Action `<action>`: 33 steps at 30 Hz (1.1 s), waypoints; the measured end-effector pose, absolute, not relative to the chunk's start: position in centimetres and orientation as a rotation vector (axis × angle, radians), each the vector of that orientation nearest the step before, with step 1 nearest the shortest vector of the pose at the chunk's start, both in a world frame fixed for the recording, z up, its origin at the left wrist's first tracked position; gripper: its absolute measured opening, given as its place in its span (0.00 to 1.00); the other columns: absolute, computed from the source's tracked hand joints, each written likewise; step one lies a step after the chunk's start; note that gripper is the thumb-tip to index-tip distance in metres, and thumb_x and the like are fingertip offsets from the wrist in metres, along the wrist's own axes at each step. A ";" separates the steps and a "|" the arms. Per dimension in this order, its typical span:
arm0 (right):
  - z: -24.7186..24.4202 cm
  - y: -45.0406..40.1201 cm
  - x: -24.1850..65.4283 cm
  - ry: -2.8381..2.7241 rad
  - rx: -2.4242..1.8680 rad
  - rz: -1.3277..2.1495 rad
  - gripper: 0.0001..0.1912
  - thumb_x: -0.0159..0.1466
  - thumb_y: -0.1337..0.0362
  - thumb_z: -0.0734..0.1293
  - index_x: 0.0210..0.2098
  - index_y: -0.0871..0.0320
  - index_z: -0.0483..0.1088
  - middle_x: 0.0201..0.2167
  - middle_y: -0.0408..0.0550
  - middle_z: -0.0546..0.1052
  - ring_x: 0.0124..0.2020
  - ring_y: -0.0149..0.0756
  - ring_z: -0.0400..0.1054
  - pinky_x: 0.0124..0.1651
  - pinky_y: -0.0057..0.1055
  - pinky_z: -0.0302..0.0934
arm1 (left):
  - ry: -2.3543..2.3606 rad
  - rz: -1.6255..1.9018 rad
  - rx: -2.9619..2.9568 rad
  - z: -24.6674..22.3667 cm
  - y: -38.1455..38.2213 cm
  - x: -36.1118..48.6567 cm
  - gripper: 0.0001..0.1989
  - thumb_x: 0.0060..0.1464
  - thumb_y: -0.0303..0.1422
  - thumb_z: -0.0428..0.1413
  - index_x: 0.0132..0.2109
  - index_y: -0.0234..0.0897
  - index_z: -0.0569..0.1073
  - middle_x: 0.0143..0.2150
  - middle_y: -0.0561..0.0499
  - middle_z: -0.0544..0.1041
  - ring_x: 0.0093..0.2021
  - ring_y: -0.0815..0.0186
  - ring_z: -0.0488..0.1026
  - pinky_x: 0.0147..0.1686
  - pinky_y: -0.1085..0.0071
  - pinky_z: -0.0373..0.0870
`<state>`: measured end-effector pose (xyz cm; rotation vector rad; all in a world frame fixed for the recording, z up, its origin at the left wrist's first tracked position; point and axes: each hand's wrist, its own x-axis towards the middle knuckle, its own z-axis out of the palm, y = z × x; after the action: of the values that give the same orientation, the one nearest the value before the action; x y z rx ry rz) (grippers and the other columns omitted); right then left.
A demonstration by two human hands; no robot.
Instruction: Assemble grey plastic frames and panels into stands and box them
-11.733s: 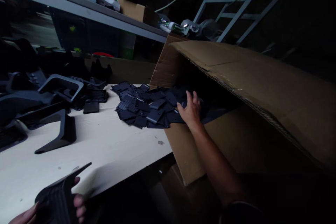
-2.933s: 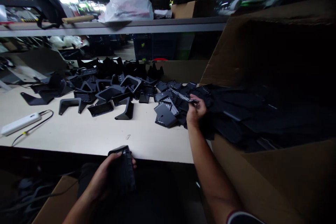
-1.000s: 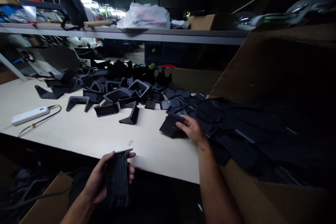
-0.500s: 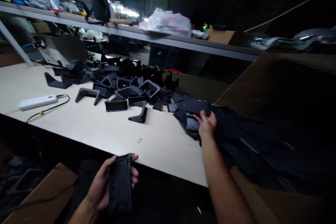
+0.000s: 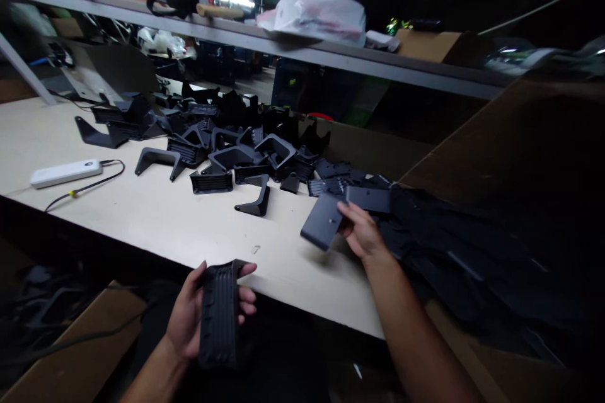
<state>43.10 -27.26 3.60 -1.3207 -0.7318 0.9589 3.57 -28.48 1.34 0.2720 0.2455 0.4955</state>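
My left hand is closed around a black ribbed plastic bracket, held upright in front of the table edge with its ribbed side showing. Over the table to the right, my right hand grips a flat dark grey plastic plate by one edge; a small hole or stud shows on its smooth face. Just behind that hand lies another dark plate. A pile of black U-shaped brackets spreads across the middle and back of the table.
A white box-shaped device with a black cable sits at the table's left. Dark cloth-like material covers the right side beside a large cardboard box. A shelf crosses the back, bearing a white plastic bag. Below left is a cardboard flap.
My right hand has drawn back from the dark parts at the right, now lifting a grey plate toward the left. My left hand keeps the ribbed bracket. The view has shifted slightly.
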 end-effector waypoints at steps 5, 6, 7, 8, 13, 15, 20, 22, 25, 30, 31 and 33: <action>2.4 -26.8 37.6 -1.082 -1.504 1.410 0.24 0.57 0.45 0.78 0.36 0.59 0.75 0.23 0.44 0.74 0.20 0.33 0.68 0.23 0.30 0.65 | 0.069 0.494 0.249 1.2 -27.3 4.6 0.41 0.68 0.57 0.43 0.66 0.23 0.72 0.49 0.31 0.83 0.49 0.48 0.83 0.45 0.62 0.81; 2.3 -26.3 37.2 -1.138 -1.538 1.433 0.25 0.57 0.43 0.77 0.37 0.59 0.75 0.23 0.44 0.74 0.20 0.33 0.68 0.22 0.29 0.65 | 0.062 0.501 0.241 1.2 -27.2 4.8 0.42 0.68 0.58 0.42 0.65 0.23 0.73 0.48 0.31 0.84 0.49 0.48 0.83 0.47 0.60 0.80; 2.2 -25.6 36.9 -1.190 -1.577 1.434 0.25 0.58 0.43 0.76 0.38 0.59 0.75 0.23 0.44 0.74 0.20 0.33 0.68 0.23 0.29 0.64 | 0.064 0.511 0.233 1.3 -27.1 5.0 0.43 0.68 0.59 0.41 0.65 0.23 0.74 0.48 0.31 0.84 0.50 0.47 0.82 0.50 0.58 0.79; 2.1 -24.9 36.9 -1.242 -1.621 1.418 0.25 0.59 0.43 0.75 0.39 0.59 0.75 0.24 0.44 0.75 0.21 0.33 0.67 0.24 0.29 0.64 | 0.069 0.523 0.224 1.4 -27.0 5.1 0.43 0.68 0.59 0.40 0.64 0.23 0.74 0.48 0.31 0.84 0.50 0.47 0.82 0.52 0.56 0.78; 2.3 -21.8 37.3 -1.483 -1.849 1.150 0.22 0.60 0.50 0.75 0.47 0.58 0.79 0.31 0.47 0.78 0.31 0.38 0.71 0.34 0.31 0.64 | 0.085 0.616 0.163 2.2 -26.7 5.7 0.45 0.66 0.62 0.40 0.63 0.25 0.75 0.51 0.31 0.83 0.53 0.46 0.81 0.57 0.48 0.75; 2.5 -21.7 37.0 -1.559 -1.964 0.951 0.28 0.60 0.51 0.75 0.57 0.55 0.76 0.38 0.50 0.80 0.39 0.43 0.73 0.41 0.33 0.64 | 0.104 0.689 0.134 2.4 -26.5 5.7 0.44 0.64 0.63 0.44 0.60 0.24 0.76 0.51 0.31 0.83 0.53 0.46 0.81 0.58 0.46 0.74; 3.5 -24.4 34.8 -1.825 -2.299 0.442 0.39 0.64 0.41 0.70 0.69 0.52 0.67 0.54 0.59 0.80 0.51 0.57 0.75 0.52 0.46 0.66 | 0.306 0.951 0.074 2.2 -25.9 5.3 0.39 0.58 0.62 0.56 0.53 0.27 0.80 0.48 0.35 0.85 0.51 0.49 0.82 0.61 0.46 0.74; 3.5 -25.6 34.1 -1.898 -2.314 0.428 0.38 0.65 0.45 0.71 0.69 0.54 0.67 0.59 0.60 0.77 0.56 0.60 0.73 0.57 0.48 0.66 | 0.400 0.978 0.079 2.1 -25.5 5.2 0.38 0.57 0.62 0.58 0.52 0.27 0.80 0.47 0.35 0.85 0.50 0.49 0.83 0.60 0.46 0.75; 2.8 -26.8 34.1 -1.942 -2.274 0.422 0.31 0.67 0.53 0.70 0.67 0.55 0.69 0.62 0.57 0.76 0.59 0.58 0.72 0.62 0.50 0.64 | 0.481 0.950 0.095 2.2 -24.9 5.3 0.40 0.56 0.63 0.57 0.51 0.26 0.80 0.48 0.33 0.85 0.48 0.48 0.83 0.58 0.46 0.77; 2.4 -27.7 34.5 -1.869 -2.219 0.458 0.30 0.65 0.55 0.72 0.64 0.55 0.72 0.61 0.57 0.77 0.60 0.61 0.72 0.62 0.56 0.65 | 0.546 0.968 0.091 2.5 -24.3 6.2 0.39 0.59 0.62 0.55 0.53 0.26 0.79 0.50 0.32 0.84 0.49 0.49 0.84 0.57 0.48 0.77; 2.6 -28.0 34.2 -1.822 -2.165 0.513 0.29 0.64 0.55 0.73 0.63 0.54 0.74 0.60 0.56 0.78 0.59 0.60 0.73 0.62 0.55 0.66 | 0.557 0.978 0.089 2.5 -24.3 6.5 0.39 0.59 0.62 0.56 0.53 0.26 0.79 0.51 0.32 0.84 0.50 0.49 0.83 0.58 0.48 0.77; 3.5 -28.9 32.6 -1.691 -1.973 0.658 0.28 0.64 0.52 0.74 0.62 0.51 0.75 0.58 0.52 0.80 0.57 0.55 0.75 0.60 0.50 0.69 | 0.578 1.001 0.088 2.6 -24.3 6.9 0.37 0.59 0.60 0.57 0.53 0.26 0.79 0.53 0.31 0.83 0.53 0.48 0.82 0.59 0.48 0.75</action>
<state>32.63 -28.92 3.54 -1.9730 -1.6908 0.6584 6.89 -24.27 2.65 0.0882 0.5777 1.0008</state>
